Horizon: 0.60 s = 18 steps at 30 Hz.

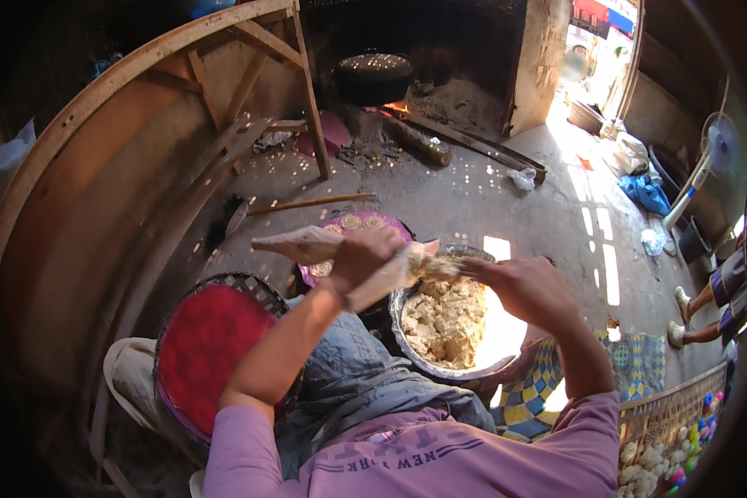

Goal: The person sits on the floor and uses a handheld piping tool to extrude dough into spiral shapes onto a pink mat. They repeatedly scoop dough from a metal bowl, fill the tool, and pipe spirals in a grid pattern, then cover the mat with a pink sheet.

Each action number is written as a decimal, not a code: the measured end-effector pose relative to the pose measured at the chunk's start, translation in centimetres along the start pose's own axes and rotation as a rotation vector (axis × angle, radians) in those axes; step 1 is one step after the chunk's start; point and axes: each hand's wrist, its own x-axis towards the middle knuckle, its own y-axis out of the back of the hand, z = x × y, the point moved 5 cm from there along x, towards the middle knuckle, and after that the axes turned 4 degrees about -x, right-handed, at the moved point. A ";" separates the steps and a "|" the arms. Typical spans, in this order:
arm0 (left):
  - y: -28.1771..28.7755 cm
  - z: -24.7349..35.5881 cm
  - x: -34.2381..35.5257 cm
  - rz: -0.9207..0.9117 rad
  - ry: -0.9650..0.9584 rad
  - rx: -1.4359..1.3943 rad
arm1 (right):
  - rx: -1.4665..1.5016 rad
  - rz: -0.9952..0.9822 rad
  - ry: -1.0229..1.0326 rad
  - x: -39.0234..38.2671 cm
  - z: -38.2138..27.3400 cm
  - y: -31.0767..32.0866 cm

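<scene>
My left hand is wrapped round the middle of an off-white cloth piping bag. The narrow end of the bag points left, and its mouth opens toward my right hand. My right fingers are pressed together on a lump of pale dough at the bag's mouth. Below them, a large metal bowl holds more crumbly, pale-yellow dough, partly in bright sunlight. Behind my left hand is a round pink tray bearing several coiled dough pieces; my hand and the bag hide part of it.
A round red tray rests on a dark basket at my left. Ahead, a covered black pot sits over a fire with burning logs. A wooden frame stands at left. A fan, a person's legs and a woven basket are right.
</scene>
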 end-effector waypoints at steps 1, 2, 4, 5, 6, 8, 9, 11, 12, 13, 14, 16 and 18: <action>-0.1 0.5 0.3 0.016 0.014 -0.008 | -0.083 0.136 0.033 0.8 -1.7 0.4; -0.2 0.8 0.4 0.013 -0.002 -0.039 | -0.179 0.311 0.071 1.1 -3.2 1.0; -0.3 0.4 0.4 -0.007 0.045 -0.041 | -0.380 0.272 0.073 1.1 -5.4 0.4; 0.0 -0.3 0.2 0.004 0.054 -0.041 | -0.367 0.267 0.082 0.6 -5.9 0.5; 0.1 -1.1 0.1 -0.013 0.076 -0.013 | -0.324 0.336 0.057 -0.1 -5.8 1.1; 0.9 -2.8 0.0 0.024 0.117 0.041 | -0.283 0.329 0.007 -1.7 -4.6 2.1; 1.7 -3.2 0.1 0.121 0.090 0.056 | -0.255 0.288 -0.077 -2.5 -3.3 2.5; 2.1 -3.6 0.8 0.168 0.134 0.082 | 0.013 0.316 -0.183 -2.9 -1.5 3.1; 2.2 -3.5 1.2 0.180 0.173 0.100 | 0.184 0.365 -0.236 -2.6 -1.0 3.0; 2.6 -2.1 1.7 0.315 0.078 0.086 | 0.562 0.418 -0.208 -1.9 -1.1 2.4; 2.3 -1.1 2.2 0.317 0.068 0.042 | 0.765 0.503 -0.198 -0.5 -1.8 1.6; 1.4 0.1 3.2 0.196 0.147 -0.129 | 0.906 0.670 -0.186 2.2 -3.4 -0.5; 2.1 0.1 3.7 0.284 0.181 -0.205 | 0.938 0.819 -0.185 2.6 -5.7 -2.7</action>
